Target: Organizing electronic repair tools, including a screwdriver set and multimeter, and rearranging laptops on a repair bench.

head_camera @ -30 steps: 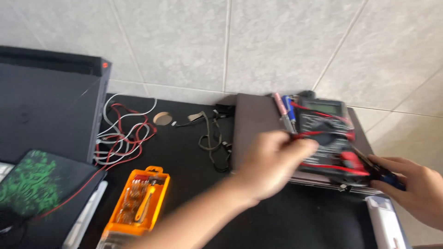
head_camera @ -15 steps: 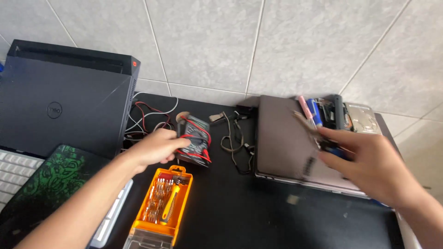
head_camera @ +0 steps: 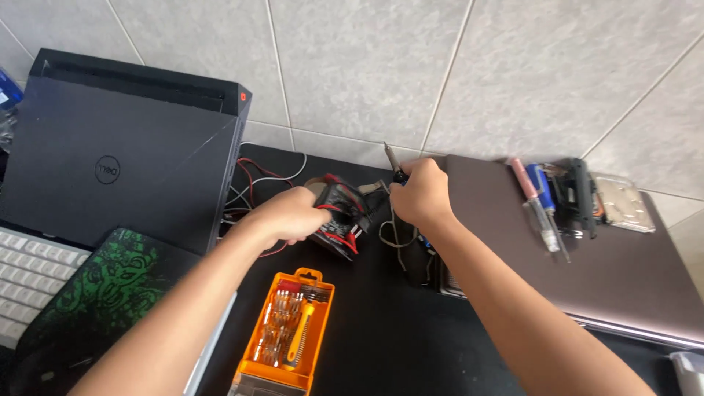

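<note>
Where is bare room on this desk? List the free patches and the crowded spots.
Free: black desk surface between the orange screwdriver-bit case and closed grey laptop, and that laptop's bare lid. Crowded: behind, where both hands meet the black-and-red multimeter and tangled wires.

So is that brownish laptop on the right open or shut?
Shut: the brownish laptop lies flat, lid down, with screwdrivers resting on top.
</note>
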